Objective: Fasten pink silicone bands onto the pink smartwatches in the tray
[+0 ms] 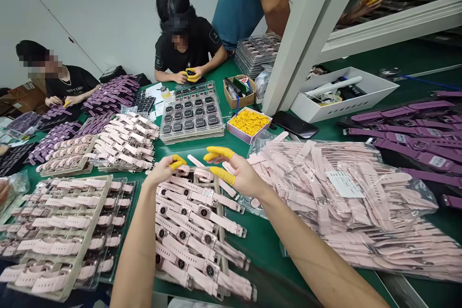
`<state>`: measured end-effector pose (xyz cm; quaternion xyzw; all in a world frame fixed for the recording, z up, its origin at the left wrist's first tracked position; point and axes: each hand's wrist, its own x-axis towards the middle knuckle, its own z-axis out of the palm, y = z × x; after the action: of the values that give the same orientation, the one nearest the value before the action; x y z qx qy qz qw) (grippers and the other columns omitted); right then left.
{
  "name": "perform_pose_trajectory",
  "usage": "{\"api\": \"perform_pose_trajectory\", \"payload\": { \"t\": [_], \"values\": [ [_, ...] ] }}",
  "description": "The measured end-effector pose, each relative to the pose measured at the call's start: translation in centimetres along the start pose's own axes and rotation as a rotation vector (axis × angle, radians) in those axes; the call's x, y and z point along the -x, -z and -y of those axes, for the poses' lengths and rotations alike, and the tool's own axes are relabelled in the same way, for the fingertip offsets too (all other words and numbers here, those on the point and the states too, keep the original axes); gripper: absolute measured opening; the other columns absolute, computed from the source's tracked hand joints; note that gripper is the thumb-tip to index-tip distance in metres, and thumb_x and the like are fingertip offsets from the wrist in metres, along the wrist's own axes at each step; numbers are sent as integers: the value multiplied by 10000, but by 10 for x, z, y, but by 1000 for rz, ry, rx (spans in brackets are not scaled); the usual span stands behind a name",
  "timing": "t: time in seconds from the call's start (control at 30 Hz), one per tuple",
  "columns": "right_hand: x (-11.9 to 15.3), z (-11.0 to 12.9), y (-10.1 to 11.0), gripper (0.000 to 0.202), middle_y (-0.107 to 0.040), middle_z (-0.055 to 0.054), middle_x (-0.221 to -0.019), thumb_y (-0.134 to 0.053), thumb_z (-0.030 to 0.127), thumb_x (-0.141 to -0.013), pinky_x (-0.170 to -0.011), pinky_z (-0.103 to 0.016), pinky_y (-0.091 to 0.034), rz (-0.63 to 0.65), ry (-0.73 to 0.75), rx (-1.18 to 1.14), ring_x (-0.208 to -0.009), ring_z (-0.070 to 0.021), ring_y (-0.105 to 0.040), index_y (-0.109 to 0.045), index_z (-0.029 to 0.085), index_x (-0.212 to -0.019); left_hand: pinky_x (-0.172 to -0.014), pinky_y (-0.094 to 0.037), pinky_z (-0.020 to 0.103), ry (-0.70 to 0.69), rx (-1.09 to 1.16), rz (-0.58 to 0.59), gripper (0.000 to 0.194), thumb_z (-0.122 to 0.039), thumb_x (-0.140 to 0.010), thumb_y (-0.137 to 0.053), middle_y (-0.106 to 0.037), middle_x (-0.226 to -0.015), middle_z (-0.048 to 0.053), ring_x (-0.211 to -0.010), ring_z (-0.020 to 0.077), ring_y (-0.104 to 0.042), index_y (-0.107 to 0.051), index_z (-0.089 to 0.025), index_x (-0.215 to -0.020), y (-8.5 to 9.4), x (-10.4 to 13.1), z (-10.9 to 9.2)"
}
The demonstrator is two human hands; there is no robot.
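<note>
A tray of pink-strapped watches (191,231) lies in front of me, the watch backs with dark round sensors facing up. Over its far left edge is my left hand (166,168), yellow covers on its fingertips, which are pressed together near a pink band; whether they grip it is unclear. To the right, my right hand (234,168) hovers over the tray's far right corner, its yellow-covered fingers spread with nothing between them. A looped pink strap (204,174) sits in the tray between my hands.
Bagged pink straps (346,192) pile up at right, beside purple straps (415,134). More pink watch trays (65,231) stand at left. Beyond are stacked watch-face trays (193,115), a box of yellow finger covers (249,122), a phone (295,125) and a white post (306,33). People sit across the table.
</note>
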<state>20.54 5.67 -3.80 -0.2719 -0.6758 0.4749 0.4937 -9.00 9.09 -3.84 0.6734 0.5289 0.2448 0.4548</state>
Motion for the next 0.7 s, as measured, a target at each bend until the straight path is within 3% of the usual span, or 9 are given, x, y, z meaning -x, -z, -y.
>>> {"api": "perform_pose_trajectory", "payload": {
  "t": [0.23,0.4,0.57,0.7],
  "values": [
    [0,2,0,453,-736,-88,-1213,-677,441,-965,-1019,-499,-551,26,-24,23,-1089,-261,-690,-594,282,-1381,-734,-548,311,16,-160,102,354,-486,-903,-645,-755,-912,79,-794,203,-666,-754,-156,-966,-5,7,-9],
    [-1,5,0,439,-747,-83,-1184,-677,444,-962,-1020,-491,-563,34,-24,5,-1080,-257,-702,-611,281,-1364,-822,-569,323,37,-306,95,346,-469,-943,-581,-762,-1023,84,-907,223,-700,-733,-173,-1036,-11,14,-9],
    [-1,10,3,412,-755,-79,-1188,-674,428,-963,-1030,-495,-565,26,-32,-6,-1088,-254,-709,-622,278,-1343,-1100,-464,431,110,-585,-68,348,-275,-989,-433,-679,-1302,144,-1246,278,-615,-660,-172,-1233,23,35,6],
    [-1,11,5,385,-754,-80,-1193,-662,373,-971,-1051,-475,-551,21,-54,-20,-1108,-242,-701,-622,267,-1338,-1058,-478,505,218,-839,-59,274,-117,-859,-530,-730,-1144,171,-1167,339,-650,-717,-160,-1055,49,52,18]
  ]
}}
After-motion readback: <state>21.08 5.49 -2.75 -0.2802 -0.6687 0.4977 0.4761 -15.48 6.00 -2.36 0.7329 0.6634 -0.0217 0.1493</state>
